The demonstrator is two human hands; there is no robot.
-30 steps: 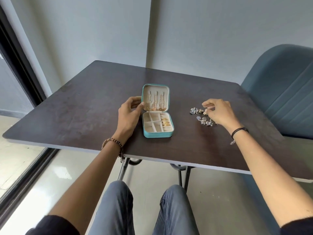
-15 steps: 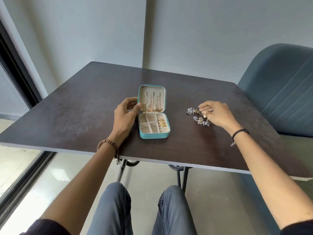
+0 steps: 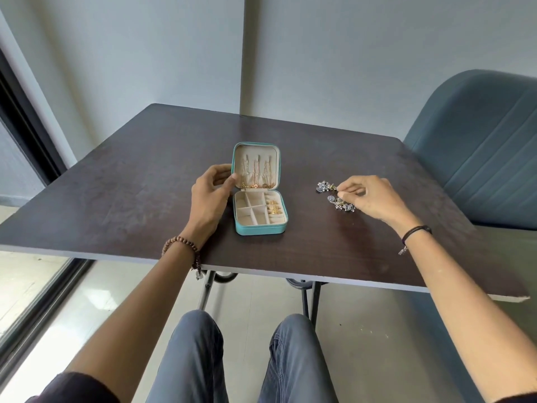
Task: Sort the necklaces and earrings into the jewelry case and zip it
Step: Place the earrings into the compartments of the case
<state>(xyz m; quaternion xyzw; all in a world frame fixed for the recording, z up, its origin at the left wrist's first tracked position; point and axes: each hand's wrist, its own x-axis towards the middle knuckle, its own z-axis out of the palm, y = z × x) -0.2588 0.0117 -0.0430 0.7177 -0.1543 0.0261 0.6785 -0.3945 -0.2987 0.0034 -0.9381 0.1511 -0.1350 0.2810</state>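
Pinching the edge of the raised lid (image 3: 255, 152) at its 9 o'clock, the grip of the left hand (image 3: 209, 196) holds the teal jewelry case (image 3: 258, 228) on the bench (image 3: 130, 199). Necklaces (image 3: 257, 173) hang in the lid, and gold earrings (image 3: 273, 207) lie in right-side compartments (image 3: 276, 219). At the case's 3 o'clock, the grip of the right hand (image 3: 374, 196) pinches silver earrings (image 3: 334, 196).

Table (image 3: 122, 199): square, dark brown wood-grain top with a pale edge, on dark metal legs (image 3: 207, 289). Walls (image 3: 145, 53): plain, light grey-blue, meeting at a vertical corner (image 3: 242, 53) behind the table's far edge. Chair (image 3: 479, 146): blue-grey upholstery with a ribbed backrest, just beside the table's right side. Floor (image 3: 247, 295): glossy pale tile, brightest at the left. Left side: dark frame (image 3: 24, 123) of a glass door or window, with a dark rail (image 3: 43, 312) along the floor. Light: soft daylight.
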